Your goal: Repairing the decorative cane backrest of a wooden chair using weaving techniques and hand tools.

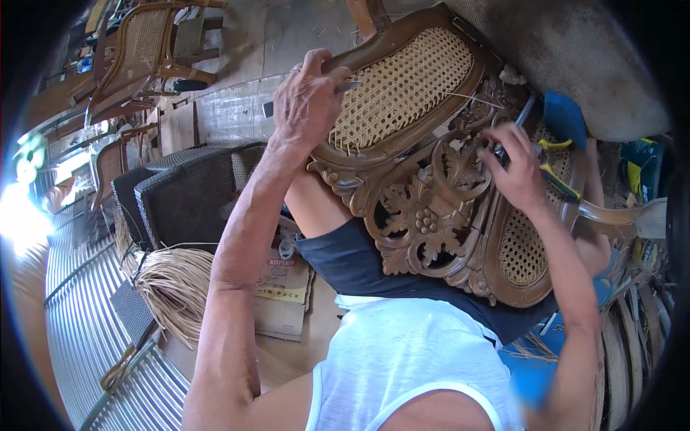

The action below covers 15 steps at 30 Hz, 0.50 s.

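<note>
A carved brown wooden chair frame with woven cane panels lies tilted across my lap. My left hand rests at the upper left edge of the large cane panel, closed round a slim tool with a metal tip; its other end sticks out behind the hand. My right hand is over the carving near the smaller cane panel. Its fingers are bent round a small dark thing that I cannot make out. A loose cane strand sticks up from the large panel's right edge.
Yellow-and-dark tool handles and a blue object are just right of my right hand. A bundle of cane strips lies left, by a dark woven chair. Flattened cardboard lies beside my leg. Another cane chair stands far left.
</note>
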Available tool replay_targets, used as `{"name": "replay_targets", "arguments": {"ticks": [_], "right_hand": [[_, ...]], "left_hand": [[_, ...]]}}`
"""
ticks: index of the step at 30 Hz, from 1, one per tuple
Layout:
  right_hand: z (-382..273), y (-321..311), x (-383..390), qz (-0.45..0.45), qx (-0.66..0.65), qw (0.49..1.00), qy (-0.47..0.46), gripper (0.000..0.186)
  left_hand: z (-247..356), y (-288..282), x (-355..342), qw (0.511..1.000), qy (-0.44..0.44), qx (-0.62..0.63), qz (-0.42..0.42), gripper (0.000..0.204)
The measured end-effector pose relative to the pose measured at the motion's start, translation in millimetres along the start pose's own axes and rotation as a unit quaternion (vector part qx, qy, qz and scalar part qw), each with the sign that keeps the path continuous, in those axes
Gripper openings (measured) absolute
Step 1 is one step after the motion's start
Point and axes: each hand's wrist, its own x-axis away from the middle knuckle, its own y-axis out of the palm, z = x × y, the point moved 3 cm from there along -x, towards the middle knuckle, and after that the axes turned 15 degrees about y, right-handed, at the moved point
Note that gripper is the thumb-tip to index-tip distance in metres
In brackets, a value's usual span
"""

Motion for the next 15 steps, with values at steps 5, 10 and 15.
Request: {"name": "replay_targets", "arguments": {"ticks": [5, 10, 15], "right_hand": [[-64, 54, -64, 0.120, -0.147, 0.981, -0.039, 0.026], [-95, 105, -114, 0.132, -0.214, 0.965, -0.075, 0.023], [-99, 122, -133, 0.090, -0.245, 0.963, -0.062, 0.019]], "left_hand": [[-2, 2, -12, 0.999, -0.023, 0.036, -0.032, 0.023], [-5, 9, -23, 0.997, -0.002, 0.058, -0.047, 0.025], [-9, 5, -27, 0.992, -0.032, 0.097, -0.074, 0.024]]}}
